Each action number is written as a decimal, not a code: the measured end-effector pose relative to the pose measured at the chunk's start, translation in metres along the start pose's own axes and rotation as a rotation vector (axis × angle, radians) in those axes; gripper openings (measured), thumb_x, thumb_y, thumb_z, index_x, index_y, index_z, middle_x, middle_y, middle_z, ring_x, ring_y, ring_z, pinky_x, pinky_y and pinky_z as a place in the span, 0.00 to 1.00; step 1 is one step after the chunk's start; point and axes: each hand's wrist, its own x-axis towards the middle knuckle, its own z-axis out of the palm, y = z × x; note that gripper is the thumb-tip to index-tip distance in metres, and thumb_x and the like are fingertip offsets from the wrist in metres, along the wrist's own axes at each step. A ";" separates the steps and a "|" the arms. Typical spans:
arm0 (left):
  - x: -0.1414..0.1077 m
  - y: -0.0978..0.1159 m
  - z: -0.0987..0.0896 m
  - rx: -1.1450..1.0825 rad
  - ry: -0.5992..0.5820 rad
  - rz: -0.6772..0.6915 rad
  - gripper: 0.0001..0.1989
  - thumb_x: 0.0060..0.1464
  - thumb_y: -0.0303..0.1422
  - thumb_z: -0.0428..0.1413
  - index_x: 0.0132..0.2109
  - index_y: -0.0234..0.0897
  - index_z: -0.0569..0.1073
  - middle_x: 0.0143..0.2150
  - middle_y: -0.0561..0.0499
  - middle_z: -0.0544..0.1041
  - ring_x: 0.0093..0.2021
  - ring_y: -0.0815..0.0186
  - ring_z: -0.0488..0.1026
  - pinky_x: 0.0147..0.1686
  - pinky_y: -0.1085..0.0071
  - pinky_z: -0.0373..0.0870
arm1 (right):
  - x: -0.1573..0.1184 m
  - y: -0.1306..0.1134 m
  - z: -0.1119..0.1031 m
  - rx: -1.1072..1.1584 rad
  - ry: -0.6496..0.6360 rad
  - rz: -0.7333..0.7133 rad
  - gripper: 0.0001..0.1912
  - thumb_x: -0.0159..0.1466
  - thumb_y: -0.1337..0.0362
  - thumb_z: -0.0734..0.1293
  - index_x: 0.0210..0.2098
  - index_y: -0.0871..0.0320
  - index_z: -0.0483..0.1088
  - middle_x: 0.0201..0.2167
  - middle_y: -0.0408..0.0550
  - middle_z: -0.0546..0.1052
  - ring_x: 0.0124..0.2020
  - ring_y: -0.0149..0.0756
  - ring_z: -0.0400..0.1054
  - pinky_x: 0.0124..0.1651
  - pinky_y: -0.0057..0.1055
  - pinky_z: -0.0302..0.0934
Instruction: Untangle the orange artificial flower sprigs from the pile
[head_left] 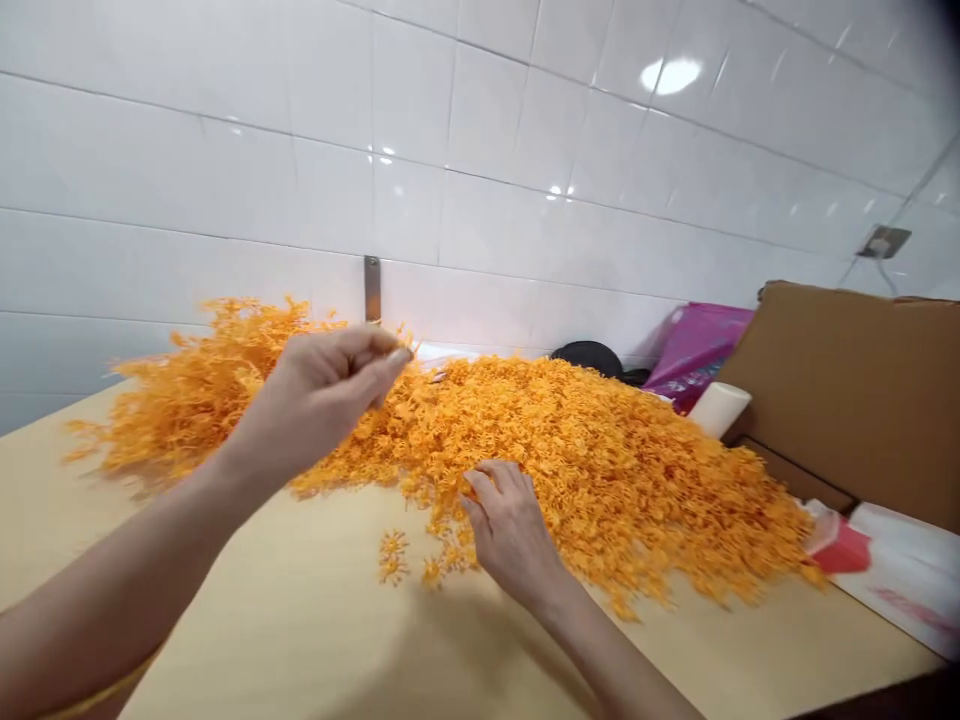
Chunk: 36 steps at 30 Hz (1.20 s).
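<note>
heap of spiky orange sprigs (570, 470) spreads over the pale wooden tabletop (300, 620); left hand (319, 400) pinched shut above, grip unclear; right hand (510, 530) rests loose-fingered on the heap.

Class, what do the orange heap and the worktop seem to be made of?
The heap looks like moulded plastic: glossy, evenly shaped sprigs, though dyed fibre is possible. The worktop looks like pale laminate, smooth with a faint sheen.

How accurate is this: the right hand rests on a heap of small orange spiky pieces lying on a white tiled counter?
Not quite: the orange heap lies on a pale wood-toned tabletop, not a tiled counter, as the head view shows. The right hand does rest on it.
</note>
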 end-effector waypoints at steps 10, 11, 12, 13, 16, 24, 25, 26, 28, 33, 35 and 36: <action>-0.003 0.026 -0.021 0.282 -0.136 0.108 0.09 0.46 0.28 0.51 0.21 0.34 0.68 0.15 0.54 0.60 0.16 0.76 0.53 0.16 0.78 0.47 | -0.013 -0.001 0.021 0.193 -0.084 -0.118 0.10 0.60 0.69 0.54 0.37 0.58 0.65 0.36 0.52 0.66 0.39 0.40 0.58 0.41 0.40 0.53; -0.017 0.018 -0.017 0.309 -0.246 0.057 0.09 0.46 0.27 0.51 0.20 0.34 0.67 0.16 0.54 0.61 0.17 0.75 0.54 0.17 0.78 0.48 | -0.012 -0.002 0.020 0.237 -0.059 -0.095 0.11 0.59 0.68 0.54 0.37 0.58 0.65 0.36 0.52 0.67 0.40 0.41 0.58 0.42 0.41 0.53; -0.034 0.009 -0.013 0.350 -0.353 0.008 0.10 0.45 0.27 0.51 0.19 0.34 0.66 0.16 0.53 0.61 0.17 0.75 0.55 0.17 0.77 0.48 | -0.011 -0.002 0.019 0.295 -0.033 -0.050 0.11 0.59 0.67 0.54 0.38 0.59 0.65 0.36 0.53 0.67 0.40 0.41 0.58 0.42 0.41 0.53; -0.052 -0.002 -0.009 0.411 -0.452 -0.048 0.10 0.46 0.27 0.49 0.19 0.35 0.65 0.16 0.53 0.62 0.18 0.74 0.56 0.18 0.77 0.49 | -0.010 -0.003 0.018 0.375 -0.024 0.017 0.11 0.59 0.66 0.54 0.38 0.59 0.64 0.36 0.53 0.67 0.40 0.41 0.59 0.43 0.42 0.53; -0.103 -0.034 0.006 0.570 -0.534 -0.172 0.10 0.48 0.29 0.47 0.21 0.37 0.62 0.15 0.54 0.59 0.17 0.73 0.53 0.18 0.75 0.47 | -0.011 -0.011 0.013 0.774 -0.177 0.306 0.14 0.60 0.58 0.54 0.38 0.60 0.62 0.31 0.51 0.69 0.33 0.38 0.63 0.36 0.37 0.58; -0.131 -0.053 0.035 0.551 -0.590 -0.125 0.08 0.52 0.30 0.42 0.30 0.37 0.65 0.26 0.48 0.69 0.24 0.68 0.62 0.23 0.74 0.54 | -0.023 -0.046 0.023 1.462 -0.431 0.574 0.19 0.51 0.49 0.64 0.29 0.61 0.62 0.19 0.40 0.65 0.20 0.26 0.57 0.25 0.24 0.51; -0.124 -0.050 0.031 0.552 -0.593 -0.108 0.10 0.53 0.31 0.41 0.28 0.37 0.65 0.25 0.48 0.68 0.23 0.69 0.62 0.23 0.75 0.55 | -0.024 -0.043 0.025 1.486 -0.400 0.588 0.20 0.49 0.50 0.65 0.29 0.61 0.62 0.17 0.39 0.62 0.19 0.25 0.55 0.24 0.24 0.50; -0.116 -0.048 0.026 0.562 -0.564 -0.099 0.13 0.54 0.32 0.40 0.26 0.37 0.65 0.23 0.49 0.68 0.22 0.69 0.62 0.23 0.75 0.55 | -0.025 -0.040 0.028 1.502 -0.377 0.605 0.20 0.48 0.50 0.66 0.30 0.61 0.63 0.15 0.37 0.59 0.17 0.25 0.52 0.23 0.23 0.49; -0.094 -0.051 0.012 0.627 -0.392 -0.068 0.15 0.55 0.32 0.38 0.29 0.37 0.67 0.24 0.48 0.69 0.25 0.68 0.64 0.26 0.74 0.58 | -0.027 -0.033 0.031 1.503 -0.368 0.633 0.20 0.48 0.50 0.66 0.29 0.61 0.64 0.12 0.35 0.54 0.17 0.24 0.50 0.23 0.23 0.47; -0.026 -0.103 -0.013 0.933 -0.187 -0.005 0.30 0.44 0.29 0.52 0.56 0.42 0.55 0.58 0.43 0.55 0.57 0.54 0.48 0.49 0.62 0.51 | -0.038 -0.034 0.023 1.395 -0.419 0.582 0.21 0.50 0.46 0.62 0.23 0.61 0.64 0.12 0.35 0.51 0.16 0.24 0.48 0.22 0.24 0.48; -0.003 -0.130 -0.014 1.002 -0.218 -0.099 0.32 0.44 0.29 0.52 0.58 0.42 0.51 0.59 0.42 0.52 0.59 0.52 0.42 0.51 0.57 0.48 | -0.045 -0.037 0.015 1.369 -0.420 0.589 0.23 0.49 0.44 0.62 0.23 0.61 0.65 0.12 0.36 0.51 0.15 0.25 0.48 0.22 0.25 0.49; 0.005 -0.142 -0.013 1.030 -0.200 -0.146 0.30 0.45 0.27 0.50 0.57 0.43 0.53 0.59 0.42 0.53 0.59 0.51 0.42 0.51 0.55 0.47 | -0.049 -0.036 0.011 1.361 -0.410 0.604 0.24 0.49 0.44 0.62 0.24 0.61 0.65 0.12 0.36 0.51 0.16 0.25 0.49 0.22 0.25 0.50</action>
